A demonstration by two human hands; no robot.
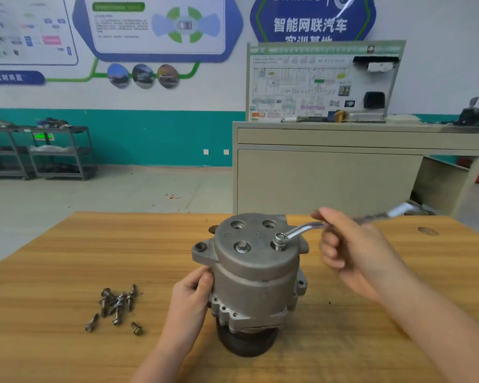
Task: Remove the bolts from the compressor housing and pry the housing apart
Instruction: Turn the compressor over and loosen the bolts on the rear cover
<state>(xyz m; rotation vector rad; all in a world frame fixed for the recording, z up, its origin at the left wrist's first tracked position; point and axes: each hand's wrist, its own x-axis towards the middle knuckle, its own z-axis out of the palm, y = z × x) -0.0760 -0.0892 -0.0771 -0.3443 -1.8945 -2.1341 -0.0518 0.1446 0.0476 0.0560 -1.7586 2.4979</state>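
Observation:
A grey metal compressor housing (pixel 256 268) stands upright on the wooden table (pixel 343 341), its black pulley end down. Two bolts stand in its top face: one (pixel 242 246) at front left, one (pixel 278 246) at front right. Two bolt holes behind them are bare. A ring wrench (pixel 296 232) sits on the right bolt. My right hand (pixel 351 251) grips the wrench's shaft, which runs back to the right and is blurred. My left hand (pixel 192 298) holds the housing's left side, thumb on the flange. Several loose bolts (pixel 116 304) lie left of the compressor.
Beyond the table's far edge is open floor. A beige cabinet (pixel 329 178) with a display board stands at back right. Grey shelving racks (pixel 39 153) line the left wall. A dark knot (pixel 427 231) marks the table's right side.

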